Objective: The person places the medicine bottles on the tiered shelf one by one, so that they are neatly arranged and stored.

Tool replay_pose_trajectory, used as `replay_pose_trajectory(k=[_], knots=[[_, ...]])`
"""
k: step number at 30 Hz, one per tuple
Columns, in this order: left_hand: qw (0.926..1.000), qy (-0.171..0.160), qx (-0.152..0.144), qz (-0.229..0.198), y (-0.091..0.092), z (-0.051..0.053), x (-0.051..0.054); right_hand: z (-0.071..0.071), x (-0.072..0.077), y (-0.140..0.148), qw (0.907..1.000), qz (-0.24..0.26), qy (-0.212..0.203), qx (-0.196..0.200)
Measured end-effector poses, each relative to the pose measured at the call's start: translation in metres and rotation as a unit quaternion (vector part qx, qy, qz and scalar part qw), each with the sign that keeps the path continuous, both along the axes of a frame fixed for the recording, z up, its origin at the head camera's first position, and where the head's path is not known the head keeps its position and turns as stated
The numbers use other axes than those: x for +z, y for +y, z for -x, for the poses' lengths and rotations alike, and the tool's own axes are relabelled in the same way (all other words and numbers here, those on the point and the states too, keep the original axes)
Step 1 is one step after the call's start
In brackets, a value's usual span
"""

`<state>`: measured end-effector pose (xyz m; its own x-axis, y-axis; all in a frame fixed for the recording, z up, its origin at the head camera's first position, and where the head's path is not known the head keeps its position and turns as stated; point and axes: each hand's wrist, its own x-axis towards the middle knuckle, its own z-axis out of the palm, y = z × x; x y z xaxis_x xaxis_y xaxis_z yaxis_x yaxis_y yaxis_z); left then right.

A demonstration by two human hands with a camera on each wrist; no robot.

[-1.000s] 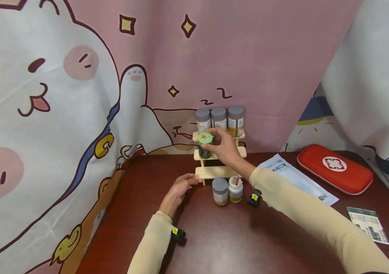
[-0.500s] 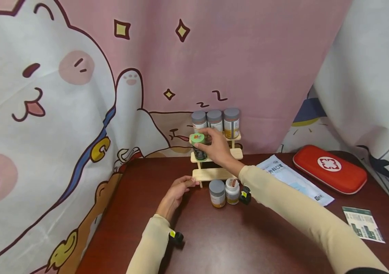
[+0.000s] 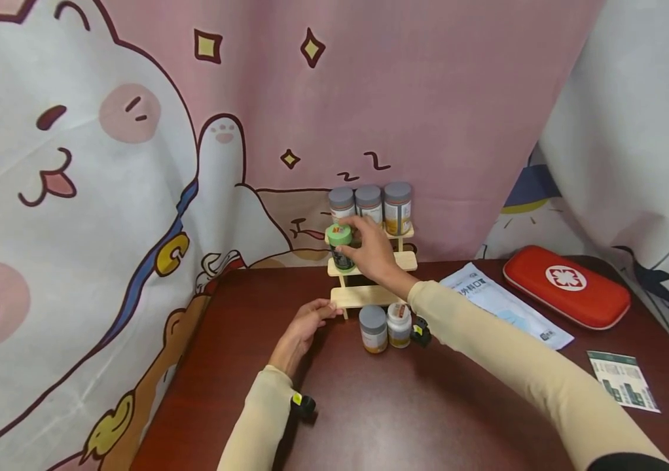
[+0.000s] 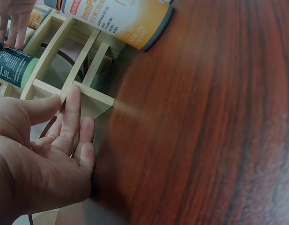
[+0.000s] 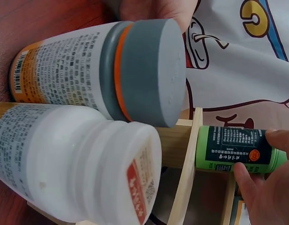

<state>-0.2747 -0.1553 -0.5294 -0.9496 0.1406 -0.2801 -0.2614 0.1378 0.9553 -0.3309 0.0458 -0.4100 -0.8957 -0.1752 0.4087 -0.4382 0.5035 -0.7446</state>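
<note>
My right hand (image 3: 374, 252) holds a small black bottle with a green lid (image 3: 342, 254) by its upper part. The bottle stands at the left end of the middle shelf of a three-step wooden rack (image 3: 364, 296). In the right wrist view the green bottle's base (image 5: 203, 147) meets the shelf board. My left hand (image 3: 305, 327) pinches the left end of the bottom shelf; the left wrist view shows thumb and fingertips at that wooden corner (image 4: 95, 93). In front of the rack stand a grey-lidded bottle (image 3: 374, 330) and a white bottle (image 3: 399, 325), side by side.
Three grey-lidded bottles (image 3: 368, 204) line the top shelf. On the table's right lie a mask packet (image 3: 502, 307), a red zip case (image 3: 567, 286) and a blister card (image 3: 624, 381). A cartoon curtain (image 3: 429, 98) hangs behind the rack.
The green-lidded bottle has shifted slightly left toward the middle shelf's end, with my right hand still on it. My left hand stays at the bottom shelf. The head view has turned a little.
</note>
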Motion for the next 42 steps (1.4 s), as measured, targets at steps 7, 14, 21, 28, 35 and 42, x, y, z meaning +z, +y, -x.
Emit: replay_pose_trajectory(k=[7, 14, 21, 28, 35, 42], knots=[[1.0000, -0.005, 0.002, -0.003, 0.000, 0.001, 0.001, -0.009, -0.001, 0.003, 0.9999, 0.010, -0.004, 0.011], [1.0000, 0.000, -0.001, -0.008, 0.001, -0.001, 0.003, -0.022, -0.003, 0.012, 0.9996, 0.021, -0.002, 0.018], [1.0000, -0.004, -0.002, -0.005, 0.001, 0.001, 0.003, -0.046, -0.006, 0.022, 0.9986, 0.028, -0.023, 0.038], [1.0000, -0.002, -0.003, -0.002, -0.001, 0.003, 0.000, -0.068, -0.017, 0.039, 0.9981, 0.024, -0.028, 0.050], [1.0000, -0.003, 0.000, -0.001, -0.002, 0.003, 0.001, -0.082, -0.024, 0.059, 0.9972, 0.026, -0.047, 0.052], [1.0000, 0.002, -0.007, 0.002, -0.001, 0.001, 0.003, -0.092, -0.037, 0.080, 0.9960, -0.004, -0.056, 0.070]])
